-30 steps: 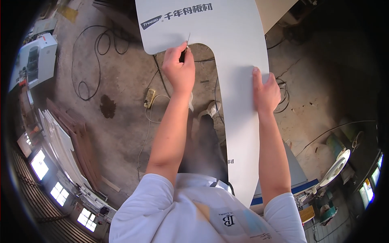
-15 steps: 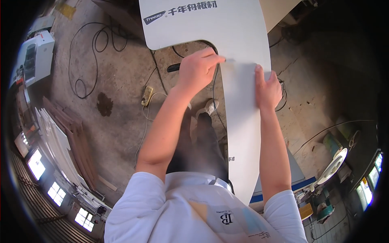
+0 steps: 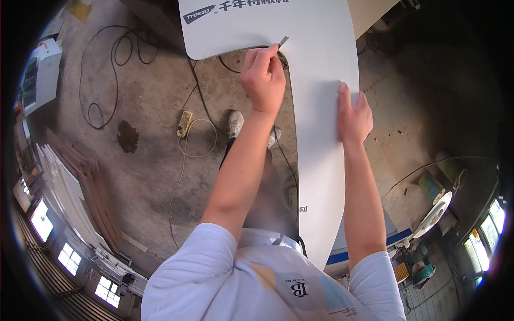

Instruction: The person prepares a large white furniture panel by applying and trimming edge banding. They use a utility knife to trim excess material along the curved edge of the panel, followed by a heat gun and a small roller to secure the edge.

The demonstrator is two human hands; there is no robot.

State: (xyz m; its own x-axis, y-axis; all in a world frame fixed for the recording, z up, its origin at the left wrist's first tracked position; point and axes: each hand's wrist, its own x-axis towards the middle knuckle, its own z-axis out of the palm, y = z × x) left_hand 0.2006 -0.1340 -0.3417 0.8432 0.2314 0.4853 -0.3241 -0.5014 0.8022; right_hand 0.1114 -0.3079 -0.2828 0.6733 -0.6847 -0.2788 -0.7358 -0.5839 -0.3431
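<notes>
A large white board [image 3: 318, 150] with a curved cutout on its left side stretches out in front of me. My left hand [image 3: 264, 77] is closed in a pinch on a small flat metal blade [image 3: 284, 40], at the rounded inner corner of that cutout. The blade's tip lies over the board's face, while my fingers cover its other end. On the opposite edge my right hand [image 3: 355, 119] grips the board, thumb on top; the fingertips are partly hidden by the rim.
Below the cutout, a yellowish power strip [image 3: 184, 123] with a pale cord lies on the concrete floor. A black cable [image 3: 96, 69] loops at the far left. Stacked panels [image 3: 67, 187] lean at the left. A white round-edged piece [image 3: 433, 214] stands at the right.
My left hand has moved away from me and slightly left, up along the inner edge to the cutout's corner, carrying the blade. The right hand keeps its grip. My feet have shifted.
</notes>
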